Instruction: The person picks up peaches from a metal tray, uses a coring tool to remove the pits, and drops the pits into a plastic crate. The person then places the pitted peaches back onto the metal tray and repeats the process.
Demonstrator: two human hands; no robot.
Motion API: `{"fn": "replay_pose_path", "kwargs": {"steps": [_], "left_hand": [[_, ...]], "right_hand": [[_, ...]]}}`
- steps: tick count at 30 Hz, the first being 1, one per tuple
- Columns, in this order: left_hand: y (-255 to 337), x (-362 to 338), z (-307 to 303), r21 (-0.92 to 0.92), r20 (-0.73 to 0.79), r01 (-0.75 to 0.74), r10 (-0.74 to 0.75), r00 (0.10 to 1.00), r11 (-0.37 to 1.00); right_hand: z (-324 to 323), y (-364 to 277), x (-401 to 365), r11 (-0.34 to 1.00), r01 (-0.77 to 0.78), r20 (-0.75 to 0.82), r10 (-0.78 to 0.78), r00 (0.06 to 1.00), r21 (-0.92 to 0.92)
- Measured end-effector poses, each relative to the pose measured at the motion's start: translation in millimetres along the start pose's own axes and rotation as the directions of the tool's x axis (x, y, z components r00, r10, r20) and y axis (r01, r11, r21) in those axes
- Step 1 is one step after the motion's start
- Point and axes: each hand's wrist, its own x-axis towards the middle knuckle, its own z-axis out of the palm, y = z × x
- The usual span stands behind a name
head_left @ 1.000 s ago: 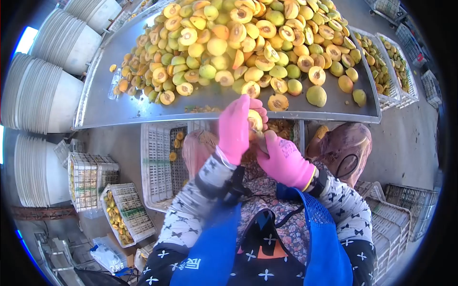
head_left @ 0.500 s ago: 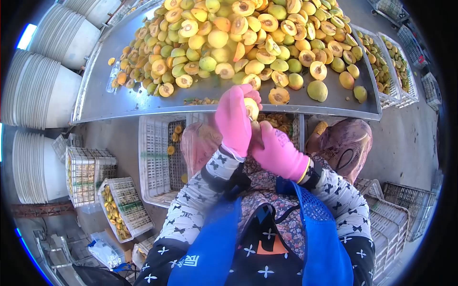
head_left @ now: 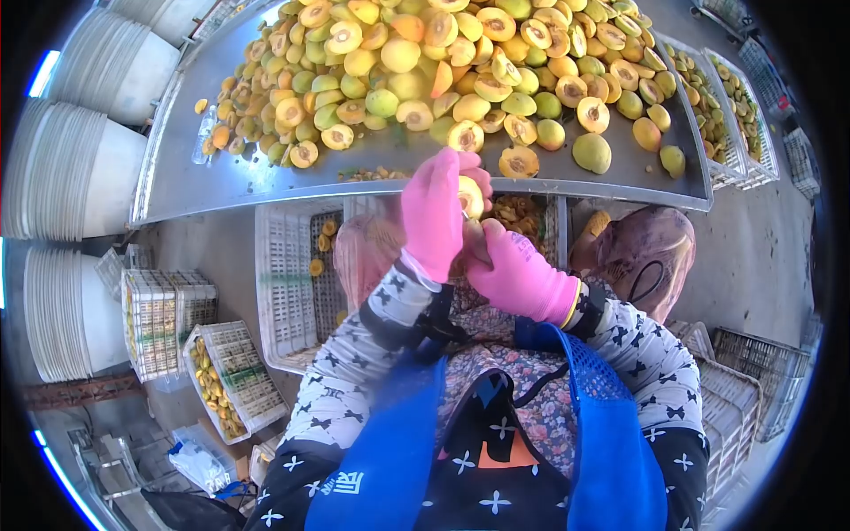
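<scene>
In the head view, my left hand (head_left: 432, 212), in a pink glove, is closed around a yellow peach half (head_left: 471, 198) just in front of the table edge. Its pale cut flesh faces to the right. My right hand (head_left: 524, 276), also pink-gloved, presses up against it from below. Its fingers are wrapped round a small metal tool (head_left: 466, 216), mostly hidden, whose tip touches the peach. Beyond my hands lies a big heap of halved peaches (head_left: 398, 88), many still with the stone, on a metal table (head_left: 292, 196).
Below the table edge stand a white plastic crate (head_left: 285, 283) by my legs and a bin of peach scraps (head_left: 518, 217). More crates (head_left: 239, 380) of fruit sit at left and right. Stacked white tubs (head_left: 80, 168) line the left side. A plastic bottle (head_left: 204, 133) lies on the table.
Both hands stay together at the peach half, which shows slightly more of its cut face. The view has shifted a little, so the table and heap sit slightly higher.
</scene>
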Motion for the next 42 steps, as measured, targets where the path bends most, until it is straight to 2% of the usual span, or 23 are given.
{"fn": "replay_pose_path", "kwargs": {"steps": [2, 5, 6, 8, 9, 11, 13, 17, 19, 20, 22, 23, 24, 25, 26, 28, 31, 33, 36, 38, 40, 41, 42], "left_hand": [[5.9, 7.4, -5.8, -0.07, 0.1, 0.181, -0.174, 0.98, 0.981], [9.9, 9.7, -1.4, -0.035, 0.073, 0.18, -0.177, 0.982, 0.983], [9.2, 8.7, 0.3, -0.022, 0.058, 0.166, -0.164, 0.985, 0.986], [6.9, 4.6, 3.6, -0.007, 0.02, 0.033, -0.033, 0.999, 0.999], [5.9, 3.4, 5.6, -0.001, 0.006, -0.032, 0.032, 0.999, 0.999], [16.6, 2.9, 3.3, -0.122, 0.149, 0.097, -0.079, 0.986, 0.988], [28.3, 7.5, -1.3, -0.162, 0.29, 0.233, -0.179, 0.94, 0.959], [23.8, 18.7, -16.1, 0.089, 0.542, 0.168, -0.19, 0.819, 0.982], [32.2, 21.7, -31.3, 0.164, 0.536, 0.291, -0.332, 0.776, 0.943], [40.0, 22.7, -41.6, 0.201, 0.524, 0.344, -0.398, 0.753, 0.917], [56.0, 16.0, -67.3, 0.257, 0.404, 0.344, -0.424, 0.811, 0.903], [72.9, 6.2, -83.5, 0.288, 0.316, 0.356, -0.439, 0.841, 0.889], [88.4, -3.0, -114.0, 0.492, 0.255, 0.234, -0.396, 0.882, 0.838], [98.7, -10.2, -145.7, 0.676, 0.198, 0.119, -0.336, 0.921, 0.727], [105.2, -11.5, -166.0, 0.693, 0.121, 0.106, -0.26, 0.958, 0.713], [105.6, -13.6, -195.6, 0.712, -0.029, 0.094, -0.105, 0.994, 0.696], [84.1, 32.8, -195.5, 0.423, -0.272, 0.182, -0.067, 0.96, 0.888], [42.6, 79.9, -207.9, 0.404, -0.319, 0.148, -0.013, 0.948, 0.903], [-22.5, 169.6, -237.7, 0.682, -0.4, 0.189, 0.143, 0.905, 0.706], [-60.0, 204.7, -246.9, 0.857, -0.381, 0.205, 0.311, 0.871, 0.474], [-33.5, 190.8, -206.3, 0.855, -0.403, 0.272, 0.238, 0.884, 0.441], [-44.9, 196.2, -217.2, 0.709, -0.406, 0.274, 0.059, 0.912, 0.649], [-39.7, 188.4, -205.5, 0.602, -0.367, 0.27, -0.04, 0.93, 0.751]], "right_hand": [[4.3, 5.5, -3.3, 0.999, 0.03, -0.044, -0.031, 0.999, -0.017], [10.7, 17.5, -7.0, 0.996, -0.07, 0.008, 0.07, 0.998, 0.061], [6.6, 5.0, -1.7, 0.929, -0.273, 0.095, 0.257, 0.962, 0.251], [-7.5, -24.3, 10.0, 0.575, -0.63, 0.357, 0.523, 0.774, 0.522], [-13.1, -25.6, 12.8, 0.509, -0.654, 0.419, 0.507, 0.753, 0.56], [-23.7, -24.4, 16.2, 0.367, -0.702, 0.541, 0.455, 0.708, 0.61], [-35.8, -27.9, 18.5, 0.386, -0.713, 0.573, 0.425, 0.701, 0.586], [-47.9, -18.1, 12.4, 0.371, -0.749, 0.681, 0.321, 0.658, 0.549], [-53.5, -19.0, 8.1, 0.341, -0.795, 0.759, 0.267, 0.594, 0.502], [-54.9, -19.9, 8.0, 0.366, -0.791, 0.747, 0.29, 0.598, 0.491], [-57.8, -22.7, 4.8, 0.415, -0.778, 0.714, 0.338, 0.613, 0.472], [-60.4, -24.1, 5.5, 0.53, -0.769, 0.672, 0.426, 0.606, 0.357], [-58.7, -17.0, -0.1, 0.686, -0.695, 0.617, 0.458, 0.641, 0.213], [-57.2, -0.9, -11.1, 0.812, -0.575, 0.606, 0.41, 0.682, 0.097], [-56.2, 12.5, -19.4, 0.901, -0.434, 0.594, 0.36, 0.719, -0.021], [-55.8, 14.8, -21.4, 0.916, -0.382, 0.542, 0.385, 0.747, -0.126], [-57.6, 24.8, -5.8, 0.871, -0.423, 0.437, 0.492, 0.753, -0.251], [-62.9, 42.1, 0.2, 0.85, -0.406, 0.306, 0.505, 0.807, -0.335], [-84.2, 28.8, 7.1, 0.761, -0.62, 0.107, 0.644, 0.757, -0.192], [-94.2, 8.4, 2.4, 0.761, -0.617, 0.094, 0.642, 0.761, -0.202], [-99.5, 0.3, -6.0, 0.816, -0.535, 0.085, 0.562, 0.823, -0.218], [-102.5, -10.3, -5.7, 0.776, -0.576, 0.142, 0.62, 0.772, -0.258], [-100.7, -10.1, -10.4, 0.808, -0.53, 0.117, 0.571, 0.813, -0.257]]}}
